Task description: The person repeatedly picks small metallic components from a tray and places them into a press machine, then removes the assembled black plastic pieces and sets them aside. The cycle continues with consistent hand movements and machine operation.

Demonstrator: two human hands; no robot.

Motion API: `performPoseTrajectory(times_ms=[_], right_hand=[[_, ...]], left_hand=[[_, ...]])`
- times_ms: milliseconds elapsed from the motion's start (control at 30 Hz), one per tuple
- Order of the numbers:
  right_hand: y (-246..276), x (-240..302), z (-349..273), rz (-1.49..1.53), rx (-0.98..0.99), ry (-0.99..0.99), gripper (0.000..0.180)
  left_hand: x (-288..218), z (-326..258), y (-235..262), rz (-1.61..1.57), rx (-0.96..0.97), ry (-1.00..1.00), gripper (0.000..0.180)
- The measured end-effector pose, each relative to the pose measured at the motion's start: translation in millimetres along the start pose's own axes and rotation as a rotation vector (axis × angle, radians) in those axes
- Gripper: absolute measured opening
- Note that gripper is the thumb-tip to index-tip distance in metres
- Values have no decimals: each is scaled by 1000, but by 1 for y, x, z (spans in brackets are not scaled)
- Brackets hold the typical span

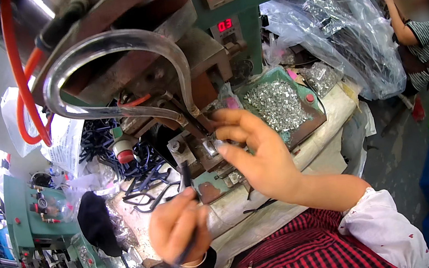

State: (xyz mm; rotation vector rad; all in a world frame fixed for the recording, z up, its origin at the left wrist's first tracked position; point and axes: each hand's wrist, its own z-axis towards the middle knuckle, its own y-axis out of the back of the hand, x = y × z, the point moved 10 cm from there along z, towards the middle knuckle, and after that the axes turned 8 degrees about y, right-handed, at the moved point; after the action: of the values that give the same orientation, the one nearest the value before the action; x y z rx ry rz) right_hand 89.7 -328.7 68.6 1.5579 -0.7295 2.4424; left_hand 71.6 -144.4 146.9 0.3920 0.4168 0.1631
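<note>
Head view: your L hand (180, 228), low and left of ctr, has its fingers closed on a black strap (186, 176); the strap's upper end sticks up past your fingertips, just beside the front L of the metal die block (194, 149) on the press (197, 53). Can't tell if it touches. Your R hand (259, 155) is up at the die from the R side, fingers bent, thumb tip right by a small shiny metal piece (209, 147); can't tell if they're gripping it, as it's too small & partly hidden.

R of your R hand, a green tray (266, 77) holds lots of loose silver bits (276, 103). L of the die there's a red push button (125, 156), w/ more black straps (147, 165) in a tangled pile around it & on the bench. A clear tube (111, 37) loops over the die area; an orange hose (17, 80) hangs at upper L. Clear plastic sheeting (330, 17) is heaped beyond the tray, w/ a co-worker (426, 47) in a striped top at far R.
</note>
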Motion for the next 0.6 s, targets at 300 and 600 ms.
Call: performPoseTrajectory(times_ms=[300, 600], right_hand=[[106, -25, 30, -1462, 134, 249, 30], [141, -34, 14, -1344, -41, 469, 17]], left_hand=[[-6, -12, -75, 66, 115, -346, 23], [-3, -13, -71, 50, 117, -220, 27]])
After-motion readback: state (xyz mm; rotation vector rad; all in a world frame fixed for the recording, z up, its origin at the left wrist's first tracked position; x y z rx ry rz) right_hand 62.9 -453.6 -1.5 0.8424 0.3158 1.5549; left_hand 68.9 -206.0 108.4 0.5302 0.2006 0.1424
